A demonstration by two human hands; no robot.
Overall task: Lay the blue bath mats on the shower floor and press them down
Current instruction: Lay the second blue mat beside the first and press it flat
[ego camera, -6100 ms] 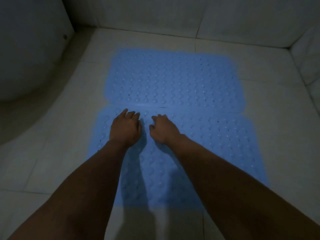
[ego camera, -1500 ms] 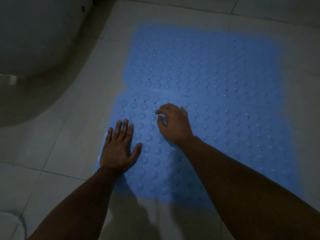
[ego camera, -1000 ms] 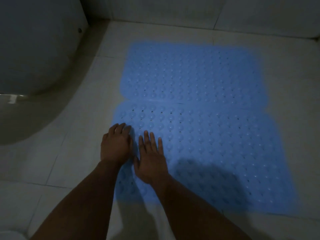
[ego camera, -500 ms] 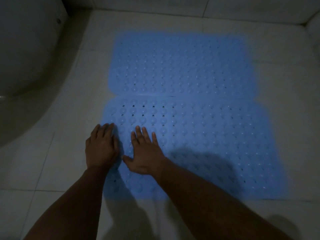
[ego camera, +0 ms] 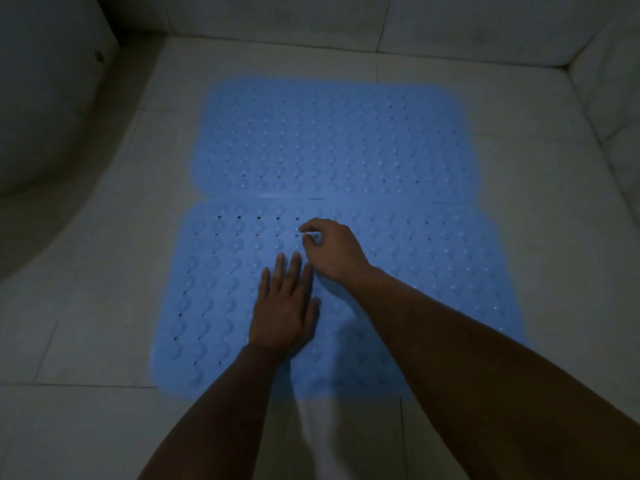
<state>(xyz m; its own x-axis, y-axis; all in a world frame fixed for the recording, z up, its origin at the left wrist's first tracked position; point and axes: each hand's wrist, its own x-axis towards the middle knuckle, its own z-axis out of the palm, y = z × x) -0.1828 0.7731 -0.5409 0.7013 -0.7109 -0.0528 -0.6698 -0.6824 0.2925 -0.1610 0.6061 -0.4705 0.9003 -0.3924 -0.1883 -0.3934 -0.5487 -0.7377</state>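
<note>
Both hands have shifted since half a second ago: they were side by side at the near mat's left edge, and now they sit further in toward its middle, one ahead of the other. The left hand (ego camera: 284, 311) lies flat on the near mat (ego camera: 433, 282), palm down, fingers straight and close together, thumb out toward the right arm. Just beyond its fingertips, the right hand (ego camera: 334, 249) rests on the same mat with its fingers curled under, fingertips (ego camera: 306, 233) touching the surface; whether they nip anything cannot be told in the dim light. The two hands nearly touch, the right wrist passing just beside the left fingers.

Ahead of the right hand lies the seam where the near mat meets the far mat (ego camera: 332, 140); the two edges touch along most of it, with a thin dark slit straight beyond the knuckles. Both blue mats lie flat on the tiled floor (ego camera: 104, 306), their bumps and small holes showing. Far left of the hands curves a pale rounded fixture (ego camera: 45, 98); beyond the far mat rises the tiled wall (ego camera: 346, 19).
</note>
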